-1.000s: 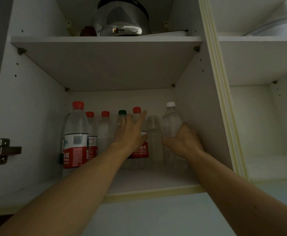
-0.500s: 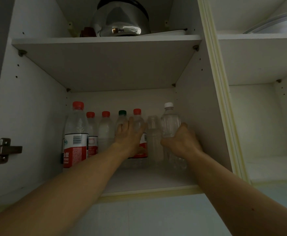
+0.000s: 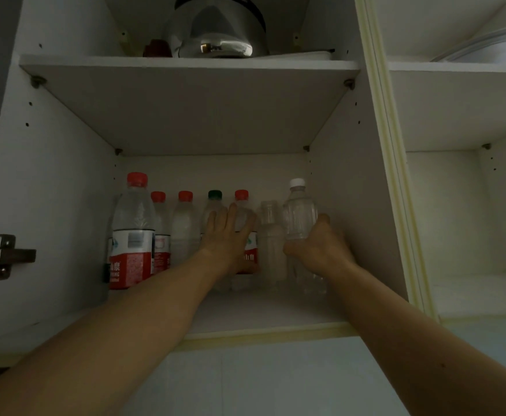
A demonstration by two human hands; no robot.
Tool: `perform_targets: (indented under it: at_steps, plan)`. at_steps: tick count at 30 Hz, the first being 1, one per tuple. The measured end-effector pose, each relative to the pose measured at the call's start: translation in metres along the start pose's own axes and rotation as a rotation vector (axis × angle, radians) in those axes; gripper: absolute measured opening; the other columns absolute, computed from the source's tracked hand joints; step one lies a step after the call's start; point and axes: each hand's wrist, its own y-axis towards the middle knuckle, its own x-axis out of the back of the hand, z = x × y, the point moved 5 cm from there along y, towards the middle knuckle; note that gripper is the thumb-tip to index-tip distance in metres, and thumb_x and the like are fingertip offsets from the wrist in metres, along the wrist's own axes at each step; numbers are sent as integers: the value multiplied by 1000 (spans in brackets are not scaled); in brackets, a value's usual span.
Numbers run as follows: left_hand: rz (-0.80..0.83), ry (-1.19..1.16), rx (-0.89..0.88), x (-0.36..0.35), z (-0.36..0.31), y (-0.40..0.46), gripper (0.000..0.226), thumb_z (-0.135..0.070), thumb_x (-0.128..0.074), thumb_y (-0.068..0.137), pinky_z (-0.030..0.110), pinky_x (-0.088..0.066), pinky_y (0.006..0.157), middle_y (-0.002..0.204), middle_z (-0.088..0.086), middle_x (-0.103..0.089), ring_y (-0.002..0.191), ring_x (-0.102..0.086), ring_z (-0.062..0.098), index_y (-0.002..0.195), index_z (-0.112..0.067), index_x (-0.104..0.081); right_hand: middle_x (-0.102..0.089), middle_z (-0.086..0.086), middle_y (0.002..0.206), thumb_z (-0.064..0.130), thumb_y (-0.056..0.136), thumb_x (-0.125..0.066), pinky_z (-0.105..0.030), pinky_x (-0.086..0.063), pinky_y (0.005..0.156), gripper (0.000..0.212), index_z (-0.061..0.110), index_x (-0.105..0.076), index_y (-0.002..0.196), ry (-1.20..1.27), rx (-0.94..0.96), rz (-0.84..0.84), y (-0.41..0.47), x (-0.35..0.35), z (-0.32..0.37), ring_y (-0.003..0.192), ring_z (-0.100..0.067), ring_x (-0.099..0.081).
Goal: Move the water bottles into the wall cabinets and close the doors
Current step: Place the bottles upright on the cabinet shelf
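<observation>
A clear plastic white-capped bottle (image 3: 299, 211) is gripped low on its body by the right hand (image 3: 317, 247), fingers curled round it. Left of that bottle, the left hand (image 3: 227, 235) is laid flat, fingers straight, against a red-capped red-labelled bottle (image 3: 242, 211). Both bottles are stood on the white cabinet's lower shelf (image 3: 260, 313).

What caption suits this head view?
Right hand grips white-capped bottle; left hand presses red-capped bottle in cabinet.

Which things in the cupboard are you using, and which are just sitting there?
Using: the white-capped bottle the right hand grips; the red-capped bottle the left hand presses; the other bottles.
Just sitting: steel pot, door hinge.
</observation>
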Motion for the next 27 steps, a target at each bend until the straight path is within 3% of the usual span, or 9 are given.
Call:
perform_targets:
  at_steps: [3, 8, 11, 15, 22, 27]
  plan:
    - [5, 42, -49, 3, 6, -8, 131, -82, -61, 73, 56, -2, 123, 165, 24, 16, 153, 4, 42, 159, -23, 17, -55, -11, 134, 29, 83, -79, -46, -55, 94, 98, 18, -13, 155, -12, 9, 39, -1, -4, 1, 113, -31, -61]
    - [-65, 147, -40, 10, 0, -7, 131, -86, -61, 69, 54, -14, 122, 165, 21, 3, 149, -11, 41, 160, -21, 8, -11, -19, 162, 15, 77, -87, -51, -45, 108, 142, 30, 33, 151, -317, 51, 178, -11, -5, 5, 137, -42, -40]
    - [-23, 99, -53, 5, 6, -6, 132, -84, -62, 70, 56, -7, 123, 166, 21, 11, 151, -2, 42, 160, -22, 11, 6, -16, 163, 17, 67, -93, -58, -43, 108, 151, 44, 32, 147, -578, 198, 178, -20, 1, 9, 141, -47, -31]
    - [-34, 33, -77, 1, 9, -5, 131, -80, -66, 71, 56, -3, 123, 165, 21, 12, 151, -1, 42, 160, -23, 10, 39, -10, 159, 27, 64, -95, -64, -32, 114, 152, 46, 30, 149, -882, 345, 194, -22, 1, 15, 152, -46, 4]
    - [-6, -25, -85, 1, 9, -6, 129, -74, -68, 75, 55, 4, 122, 164, 21, 20, 152, 7, 42, 159, -24, 15, 37, -20, 157, 52, 60, -91, -57, -40, 111, 151, 31, 25, 155, -1182, 422, 108, -4, -12, 11, 151, -46, 4]
    - [-38, -30, -82, 3, 9, -6, 118, -54, -74, 84, 53, 2, 123, 165, 21, 16, 153, 4, 41, 160, -23, 11, 27, -29, 158, 67, 63, -84, -55, -31, 113, 145, 25, 17, 158, -1365, 438, 65, 17, -27, 7, 149, -46, -6]
